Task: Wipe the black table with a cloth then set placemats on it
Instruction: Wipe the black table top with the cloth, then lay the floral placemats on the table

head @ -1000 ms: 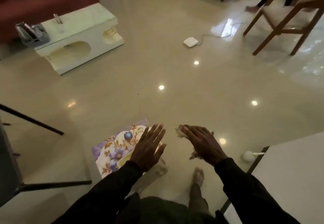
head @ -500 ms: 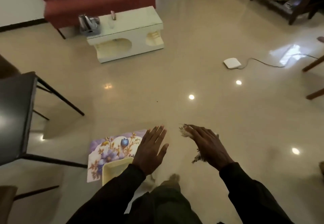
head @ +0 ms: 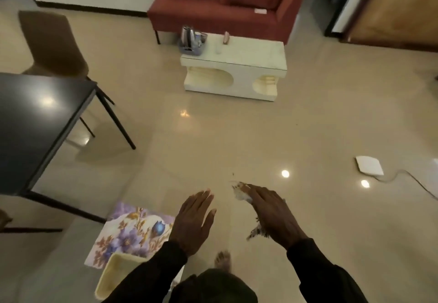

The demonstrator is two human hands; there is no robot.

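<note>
The black table (head: 35, 117) stands at the left, its glossy top bare. My left hand (head: 194, 222) is held out flat at bottom centre, fingers extended, carrying a floral placemat (head: 128, 234) and a cream placemat (head: 116, 272) that jut out to its left. My right hand (head: 272, 215) is just right of it, gripping a mottled cloth (head: 240, 192) that pokes out past the fingertips and hangs below the palm. Both hands are in the air over the floor, to the right of the table's near corner.
A brown chair (head: 52, 44) sits behind the black table. Ahead are a cream coffee table (head: 237, 65) with a kettle (head: 189, 39) and a red sofa (head: 225, 6). A white device (head: 368, 165) with a cable lies on the floor at the right. My bare foot (head: 222, 258) shows below.
The view has swung left, so the black table and brown chair now fill the left side. Both hands keep the same pose, with the placemats and cloth still in them.
</note>
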